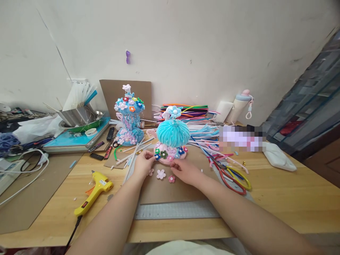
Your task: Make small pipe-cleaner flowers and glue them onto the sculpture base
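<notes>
A pipe-cleaner mushroom with a fuzzy teal cap [173, 132] stands on a pink base ringed with small flowers. My left hand [143, 163] pinches a small blue flower at the base's left edge. My right hand [185, 171] rests at the front of the base with its fingertips pinched at a pink flower. Three loose small flowers [160, 174] lie on the brown cardboard sheet [170, 191] between my hands. A second, finished blue mushroom ornament [129, 117] stands behind to the left.
A yellow glue gun [95, 191] lies at the front left. Red and yellow scissors [233, 177] lie to the right. Coloured pipe cleaners [191, 113] are heaped against the wall. A metal bowl [79, 118], cables and clutter fill the left; a white pad [278, 157] lies right.
</notes>
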Motion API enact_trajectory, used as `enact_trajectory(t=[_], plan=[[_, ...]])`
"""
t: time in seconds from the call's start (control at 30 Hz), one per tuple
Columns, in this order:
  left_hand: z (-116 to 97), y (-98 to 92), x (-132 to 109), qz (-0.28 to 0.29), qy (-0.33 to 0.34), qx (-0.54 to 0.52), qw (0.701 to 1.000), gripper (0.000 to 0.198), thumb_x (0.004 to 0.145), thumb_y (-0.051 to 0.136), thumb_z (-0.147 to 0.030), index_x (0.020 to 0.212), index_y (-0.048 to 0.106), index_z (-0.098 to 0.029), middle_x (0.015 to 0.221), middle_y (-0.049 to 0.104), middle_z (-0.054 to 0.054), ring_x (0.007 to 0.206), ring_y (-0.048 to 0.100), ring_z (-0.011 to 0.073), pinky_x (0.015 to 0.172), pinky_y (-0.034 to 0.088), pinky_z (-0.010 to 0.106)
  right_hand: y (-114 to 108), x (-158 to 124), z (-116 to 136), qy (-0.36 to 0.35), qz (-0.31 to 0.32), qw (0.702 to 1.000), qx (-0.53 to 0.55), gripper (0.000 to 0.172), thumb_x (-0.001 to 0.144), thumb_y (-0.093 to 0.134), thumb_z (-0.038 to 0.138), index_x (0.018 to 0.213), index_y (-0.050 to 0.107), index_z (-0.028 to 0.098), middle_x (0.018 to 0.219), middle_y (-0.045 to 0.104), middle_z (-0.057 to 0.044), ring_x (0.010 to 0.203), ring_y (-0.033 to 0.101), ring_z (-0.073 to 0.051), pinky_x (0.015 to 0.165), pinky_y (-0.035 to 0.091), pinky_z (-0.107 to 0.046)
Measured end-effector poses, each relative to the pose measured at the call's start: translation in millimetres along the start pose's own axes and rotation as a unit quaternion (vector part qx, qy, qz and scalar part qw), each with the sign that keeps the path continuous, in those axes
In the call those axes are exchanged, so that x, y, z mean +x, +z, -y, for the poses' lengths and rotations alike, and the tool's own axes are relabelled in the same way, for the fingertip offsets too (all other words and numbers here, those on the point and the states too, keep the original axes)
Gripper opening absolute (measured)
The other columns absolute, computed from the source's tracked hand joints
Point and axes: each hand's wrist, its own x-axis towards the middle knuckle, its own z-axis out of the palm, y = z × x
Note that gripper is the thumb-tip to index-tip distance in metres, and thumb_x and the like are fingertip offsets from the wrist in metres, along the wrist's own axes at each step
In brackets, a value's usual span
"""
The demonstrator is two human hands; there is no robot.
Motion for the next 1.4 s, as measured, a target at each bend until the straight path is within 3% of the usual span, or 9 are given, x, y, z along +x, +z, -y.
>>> enact_trajectory(t=[0.33,0.53,0.7,0.9,1.03,1.1,1.17,1.23,1.4], plan=[[3.0,0.7,1.6,-0.001,0.008,0.025,1.000,0.019,0.059,0.066,-0.030,0.066,0.055,-0.016,0.056,0.058,-0.001,0.049,0.053,0.0106,0.046,0.037,0.019,0.5,-0.2,0.8,0.003,0.014,1.000,-0.018,0.012,0.077,0.049,0.026,0.078,0.058,0.019,0.069,0.060,0.000,0.061,0.049,-0.012,0.050,0.026,-0.021],[0.9,-1.4,-0.2,-0.009,0.022,0.033,0.999,0.022,0.059,0.066,-0.030,0.075,0.059,-0.017,0.067,0.061,0.000,0.058,0.056,0.0108,0.053,0.040,0.019,-2.7,-1.2,3.5,0.004,0.003,1.000,-0.030,0.013,0.078,0.049,0.025,0.075,0.059,0.019,0.070,0.061,-0.001,0.062,0.051,-0.012,0.051,0.027,-0.021],[-2.7,-1.6,-3.8,0.003,0.002,0.032,0.999,0.026,0.060,0.066,-0.034,0.079,0.063,-0.016,0.059,0.058,-0.001,0.044,0.050,0.0092,0.044,0.035,0.019,-11.2,0.2,-0.1,0.026,-0.015,0.999,-0.038,0.017,0.080,0.048,0.026,0.071,0.061,0.019,0.067,0.062,-0.001,0.059,0.051,-0.012,0.050,0.026,-0.022],[-9.4,-4.1,-4.4,0.024,-0.030,0.010,0.999,0.023,0.059,0.067,-0.032,0.074,0.064,-0.015,0.061,0.062,0.002,0.042,0.050,0.0091,0.041,0.033,0.020,-16.1,2.0,-5.5,0.041,-0.030,0.999,-0.016,0.018,0.079,0.049,0.027,0.067,0.059,0.018,0.065,0.060,-0.002,0.058,0.050,-0.013,0.049,0.027,-0.023],[-21.1,-3.1,-15.3,0.057,-0.043,-0.021,0.997,0.023,0.059,0.067,-0.032,0.073,0.062,-0.014,0.057,0.060,0.000,0.039,0.045,0.0068,0.040,0.031,0.019,-5.9,-0.4,3.5,0.048,0.001,0.998,0.038,0.020,0.082,0.044,0.032,0.076,0.057,0.019,0.063,0.058,0.001,0.046,0.050,-0.009,0.043,0.032,-0.021],[-28.4,0.8,-25.5,0.089,-0.043,-0.045,0.994,0.025,0.060,0.067,-0.033,0.075,0.061,-0.014,0.059,0.060,-0.001,0.041,0.046,0.0060,0.041,0.033,0.018,0.9,-1.7,11.1,0.052,0.014,0.991,0.123,0.019,0.083,0.042,0.034,0.090,0.053,0.020,0.067,0.058,0.002,0.039,0.048,-0.007,0.040,0.034,-0.020],[-34.3,6.0,-35.7,0.129,-0.046,-0.066,0.988,0.027,0.060,0.067,-0.035,0.075,0.060,-0.014,0.060,0.060,0.000,0.043,0.048,0.0066,0.043,0.036,0.018,6.1,-2.3,17.4,0.052,0.011,0.964,0.260,0.022,0.081,0.046,0.035,0.098,0.048,0.021,0.071,0.058,0.003,0.038,0.048,-0.006,0.038,0.037,-0.020],[-37.7,10.5,-42.7,0.154,-0.050,-0.077,0.984,0.029,0.061,0.066,-0.037,0.075,0.060,-0.013,0.059,0.061,0.001,0.045,0.050,0.0078,0.044,0.037,0.018,8.6,-2.0,20.3,0.049,0.005,0.932,0.360,0.022,0.078,0.050,0.036,0.093,0.048,0.020,0.068,0.056,0.004,0.036,0.047,-0.006,0.037,0.037,-0.019],[-35.9,13.4,-43.6,0.164,-0.047,-0.072,0.983,0.030,0.062,0.064,-0.041,0.072,0.060,-0.012,0.054,0.057,0.000,0.043,0.046,0.0067,0.042,0.033,0.018,7.2,0.6,16.8,0.066,0.029,0.908,0.413,0.024,0.074,0.056,0.039,0.085,0.049,0.019,0.057,0.054,0.007,0.034,0.047,-0.006,0.034,0.035,-0.018]])
